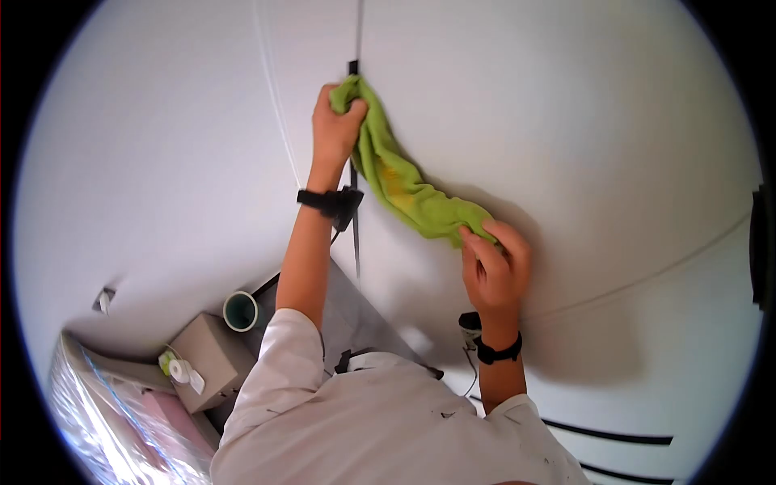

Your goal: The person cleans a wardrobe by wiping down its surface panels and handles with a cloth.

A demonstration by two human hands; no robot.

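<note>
While left hand (338, 121) grips green cloth (396, 182) high — right hand (499, 263) lower, fingers pinching other end.

At the lower left of the frame, a bed-like piece of furniture (113, 376) is covered by clear plastic sheeting (77, 416), and something pink (171, 414) is seen beside it. To its right, a beige cabinet (212, 354) is topped by a white roll (179, 371) and a small green item (166, 361). Just beside the cabinet, a round bin (241, 311) is placed. Above the furniture, a socket (104, 301) is mounted on the wall. At the lower right, two dark strips (606, 432) are shown; the right edge is partly occupied by a black object (758, 246).
</note>
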